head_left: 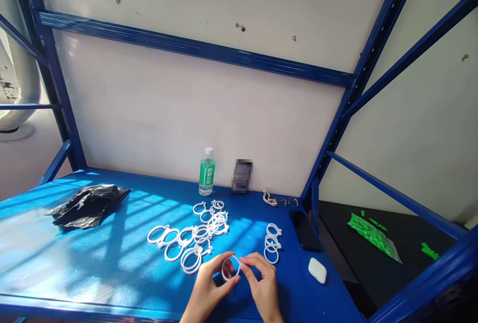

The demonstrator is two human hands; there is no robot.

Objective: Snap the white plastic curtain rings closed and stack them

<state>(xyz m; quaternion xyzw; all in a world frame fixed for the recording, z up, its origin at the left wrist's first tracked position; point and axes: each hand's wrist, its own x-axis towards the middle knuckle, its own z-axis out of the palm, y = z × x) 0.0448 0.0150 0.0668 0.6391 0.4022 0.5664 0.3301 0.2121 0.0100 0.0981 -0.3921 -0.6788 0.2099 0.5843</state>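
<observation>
Near the front of the blue table, both hands hold one white plastic ring. My left hand grips its left side between thumb and fingers. On the ring's right side, my right hand pinches the edge with thumb and forefinger; the exact spot under those fingertips is hidden. Just beyond my left hand lies a loose pile of similar white rings, each with a small knobbed joint. A short row of several more white rings lies beyond my right hand, overlapping one another.
The blue table carries a black plastic bag, a water bottle, a blurred dark object, eyeglasses, a black phone and a white case. Blue frame bars surround it. A bag of green pieces lies right.
</observation>
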